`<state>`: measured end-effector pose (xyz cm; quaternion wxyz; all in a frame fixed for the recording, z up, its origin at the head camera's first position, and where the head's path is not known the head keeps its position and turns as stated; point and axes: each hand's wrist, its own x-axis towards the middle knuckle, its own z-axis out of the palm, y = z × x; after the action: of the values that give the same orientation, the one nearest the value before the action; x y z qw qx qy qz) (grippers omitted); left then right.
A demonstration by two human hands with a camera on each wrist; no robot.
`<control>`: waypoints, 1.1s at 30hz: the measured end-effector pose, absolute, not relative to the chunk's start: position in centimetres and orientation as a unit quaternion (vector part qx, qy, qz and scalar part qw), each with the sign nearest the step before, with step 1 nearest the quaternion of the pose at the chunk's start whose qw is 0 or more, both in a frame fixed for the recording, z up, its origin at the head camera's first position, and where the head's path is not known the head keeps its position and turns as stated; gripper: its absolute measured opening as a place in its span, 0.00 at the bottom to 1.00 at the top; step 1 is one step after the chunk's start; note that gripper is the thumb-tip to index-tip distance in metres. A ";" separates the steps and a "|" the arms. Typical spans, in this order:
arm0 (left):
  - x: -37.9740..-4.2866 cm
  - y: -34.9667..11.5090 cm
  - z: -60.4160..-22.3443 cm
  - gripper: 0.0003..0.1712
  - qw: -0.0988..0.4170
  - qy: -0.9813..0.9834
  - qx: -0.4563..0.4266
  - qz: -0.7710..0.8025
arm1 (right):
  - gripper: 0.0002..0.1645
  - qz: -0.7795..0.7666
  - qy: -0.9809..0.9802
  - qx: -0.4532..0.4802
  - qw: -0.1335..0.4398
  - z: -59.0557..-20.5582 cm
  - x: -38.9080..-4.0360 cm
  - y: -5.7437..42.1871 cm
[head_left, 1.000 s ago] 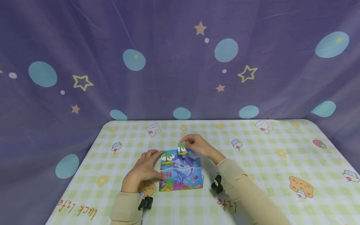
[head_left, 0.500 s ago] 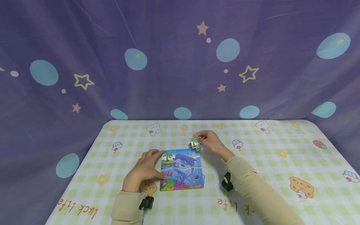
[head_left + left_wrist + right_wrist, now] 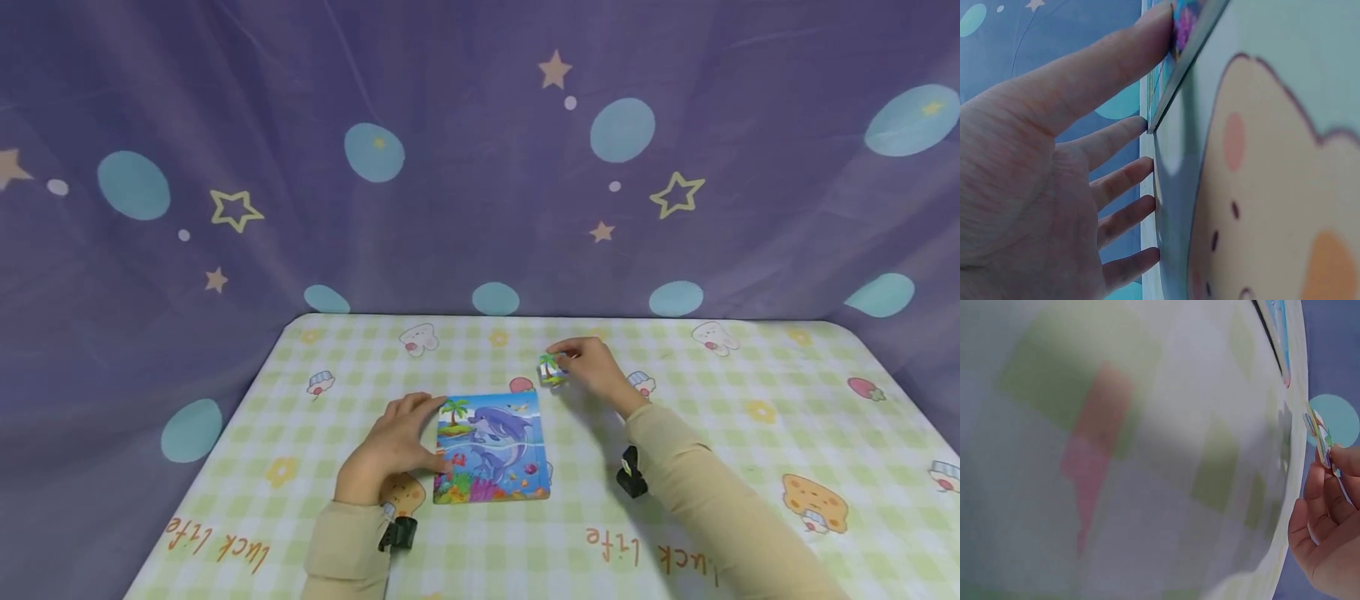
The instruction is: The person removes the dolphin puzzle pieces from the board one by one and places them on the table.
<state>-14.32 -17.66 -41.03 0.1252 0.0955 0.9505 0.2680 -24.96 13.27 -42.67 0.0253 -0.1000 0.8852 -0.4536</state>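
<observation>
A square picture puzzle (image 3: 495,454) with dolphins, coral and a palm tree lies flat on the table in the head view. My left hand (image 3: 390,446) rests at its left side, the thumb on the near left part and the index fingertip at the far left corner. In the left wrist view the fingers (image 3: 1122,178) are straight and spread. My right hand (image 3: 596,371) is beyond the puzzle's far right corner, pinching a small puzzle piece (image 3: 551,369) with a palm tree on it. Seen edge-on in the right wrist view, the piece (image 3: 1321,437) sits between thumb and fingertips.
A green and white checked tablecloth (image 3: 720,467) with printed cartoons covers the table. Behind its far edge hangs a purple curtain (image 3: 465,233) with stars and blue ovals. Each wrist carries a small black device, such as the one on the right wrist (image 3: 632,473).
The right hand has carried the palm tree piece from over the puzzle's far edge to the right and away from it. The left hand has stayed at the puzzle. The head view has shifted slightly.
</observation>
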 end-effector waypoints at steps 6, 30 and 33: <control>-14.4 -17.6 -41.1 0.57 0.125 0.951 0.099 0.266 | 0.14 -0.435 0.895 -0.094 0.032 -43.2 -25.3 14.0; -14.9 -17.9 -41.6 0.58 0.121 0.950 0.111 0.266 | 0.10 -0.439 0.894 -0.085 0.013 -44.2 -25.7 14.7; -14.9 -17.9 -41.6 0.58 0.120 0.951 0.111 0.264 | 0.11 -0.446 0.890 -0.093 0.015 -44.2 -25.9 14.6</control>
<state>-14.92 -17.87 -41.63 0.1202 0.1107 0.9506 0.2640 -25.86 14.64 -44.21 0.0153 -0.0929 0.8901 -0.4459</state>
